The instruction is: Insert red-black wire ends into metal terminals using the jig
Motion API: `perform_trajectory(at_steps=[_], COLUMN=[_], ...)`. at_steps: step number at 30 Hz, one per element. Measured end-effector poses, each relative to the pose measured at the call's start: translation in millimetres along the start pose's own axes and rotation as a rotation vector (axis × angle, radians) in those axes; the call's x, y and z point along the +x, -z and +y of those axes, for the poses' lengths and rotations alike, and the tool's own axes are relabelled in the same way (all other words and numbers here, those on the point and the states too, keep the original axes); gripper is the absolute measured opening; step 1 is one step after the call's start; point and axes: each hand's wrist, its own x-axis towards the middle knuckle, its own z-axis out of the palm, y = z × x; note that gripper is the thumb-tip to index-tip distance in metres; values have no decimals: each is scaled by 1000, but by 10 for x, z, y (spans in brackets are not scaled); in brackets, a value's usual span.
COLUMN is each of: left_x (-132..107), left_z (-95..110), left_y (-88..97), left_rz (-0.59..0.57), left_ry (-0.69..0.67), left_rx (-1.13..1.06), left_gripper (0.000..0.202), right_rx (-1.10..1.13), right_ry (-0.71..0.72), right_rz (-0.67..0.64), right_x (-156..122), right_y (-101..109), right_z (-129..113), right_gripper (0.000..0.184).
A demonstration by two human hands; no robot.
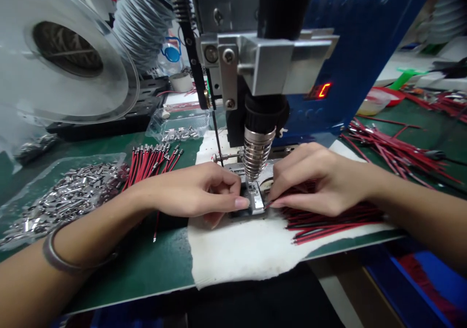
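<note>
I note my right hand (321,179) pinching a red-black wire (269,204), lying left-to-right, tip at the fixture (255,199) from its right. My left hand (197,191) is fingertips-down at the fixture's left, grasp indeterminable.

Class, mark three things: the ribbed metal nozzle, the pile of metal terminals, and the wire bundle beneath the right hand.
ribbed metal nozzle (257,153), head view, middle ribs.
pile of metal terminals (69,196), head view, pile's centre.
red-and-black wire bundle (328,223), head view, exposed front strands.
</note>
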Motion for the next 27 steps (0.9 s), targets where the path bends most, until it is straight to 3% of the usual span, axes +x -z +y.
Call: perform_trajectory(at_steps=[4,10,19,23,27], left_x=[16,-39,-93,-136,-161], left_z=[-27,-44,-87,113,409], left_y=[-32,-95,-149,-95,-5], left_rz=[9,115,204,127,-54], left_ry=[35,1,-108,-7,175], left_rx=[-50,8,250,367,513], left_gripper=[51,48,48,47,40], right_rx=[-63,-259,-678,-713,-761], right_ry=[42,103,303,372,409], right_rz=[42,59,-8,146,120], right_x=[-19,-35,144,123,72], right_y=[-10,-20,272,279,257], right_z=[2,-36,-47,42,94], right_gripper=[7,7,13,12,13])
